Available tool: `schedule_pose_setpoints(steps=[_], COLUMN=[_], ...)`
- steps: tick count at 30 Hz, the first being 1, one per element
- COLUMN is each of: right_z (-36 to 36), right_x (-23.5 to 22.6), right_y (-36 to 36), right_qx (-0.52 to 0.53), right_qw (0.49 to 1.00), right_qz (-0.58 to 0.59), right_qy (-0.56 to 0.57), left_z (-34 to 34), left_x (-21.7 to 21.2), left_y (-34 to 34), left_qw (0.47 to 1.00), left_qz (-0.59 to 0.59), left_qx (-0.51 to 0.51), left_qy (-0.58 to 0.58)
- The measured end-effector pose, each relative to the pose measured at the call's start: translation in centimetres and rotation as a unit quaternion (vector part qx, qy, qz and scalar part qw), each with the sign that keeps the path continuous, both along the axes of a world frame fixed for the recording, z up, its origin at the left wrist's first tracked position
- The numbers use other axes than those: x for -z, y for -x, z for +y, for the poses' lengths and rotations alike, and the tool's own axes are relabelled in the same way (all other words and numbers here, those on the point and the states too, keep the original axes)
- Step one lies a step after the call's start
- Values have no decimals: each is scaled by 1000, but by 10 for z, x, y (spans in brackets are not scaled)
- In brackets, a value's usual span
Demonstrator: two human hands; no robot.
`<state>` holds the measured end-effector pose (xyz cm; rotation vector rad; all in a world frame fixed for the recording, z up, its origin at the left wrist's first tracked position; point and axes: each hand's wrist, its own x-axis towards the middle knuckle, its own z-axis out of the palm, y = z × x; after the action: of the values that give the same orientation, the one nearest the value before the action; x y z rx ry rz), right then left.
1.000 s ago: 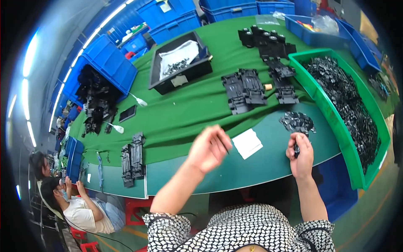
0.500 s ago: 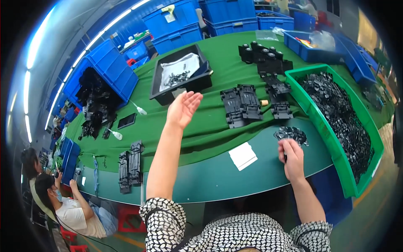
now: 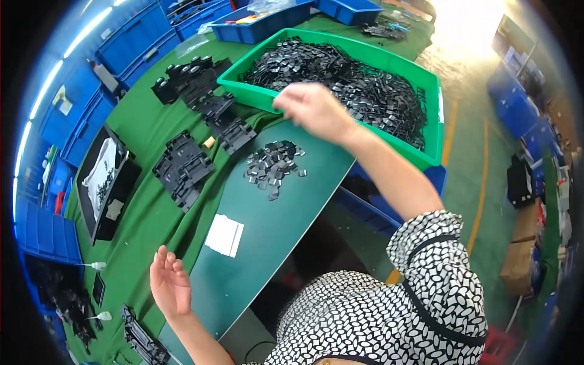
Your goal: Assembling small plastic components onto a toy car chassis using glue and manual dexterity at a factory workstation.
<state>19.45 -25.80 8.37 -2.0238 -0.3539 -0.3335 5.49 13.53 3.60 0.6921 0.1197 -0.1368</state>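
The right hand (image 3: 313, 109) is seen in the upper middle of the frame, fingers curled loosely downward over the near rim of the green tray (image 3: 433, 109); whether anything is pinched in it cannot be told, as the fingertips are blurred. The heaped small black parts (image 3: 359, 85) in the tray lie just beyond and to the right of this hand, and the loose pile of small black pieces (image 3: 274, 164) lies below and to the left of it on the dark green board (image 3: 274, 243), whose long axis runs from the lower left to the upper right of the frame. The right hand is clearly the nearer one to both heaps. The left hand (image 3: 170, 283) is held at the lower left, open with fingers spread, resting at the board's left edge and well apart from the pieces. One white paper slip (image 3: 224, 235) lies between the two hands. One green tray is counted and one loose pile; the pieces are too many to count. Black moulded frames (image 3: 182, 167) are stacked in several groups left of the pile, and one black tray (image 3: 91, 194) is seen at the left.
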Motion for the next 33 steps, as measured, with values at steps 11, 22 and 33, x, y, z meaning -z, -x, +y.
schedule_pose_setpoints(steps=[11, 22, 33], right_z=[-115, -146, -162], right_x=[44, -16, -8], right_y=[-50, -32, -22], right_qx=[116, 76, 34], right_qw=[882, 983, 985], right_qz=[61, 147, 168], right_qy=[453, 80, -7], left_z=[-33, -29, -74], left_x=[-6, 5, 3], left_y=[6, 34, 22], left_qw=[1000, 998, 995], left_qz=[17, 43, 68], left_qx=[14, -29, 11], left_qy=[-20, -24, -71])
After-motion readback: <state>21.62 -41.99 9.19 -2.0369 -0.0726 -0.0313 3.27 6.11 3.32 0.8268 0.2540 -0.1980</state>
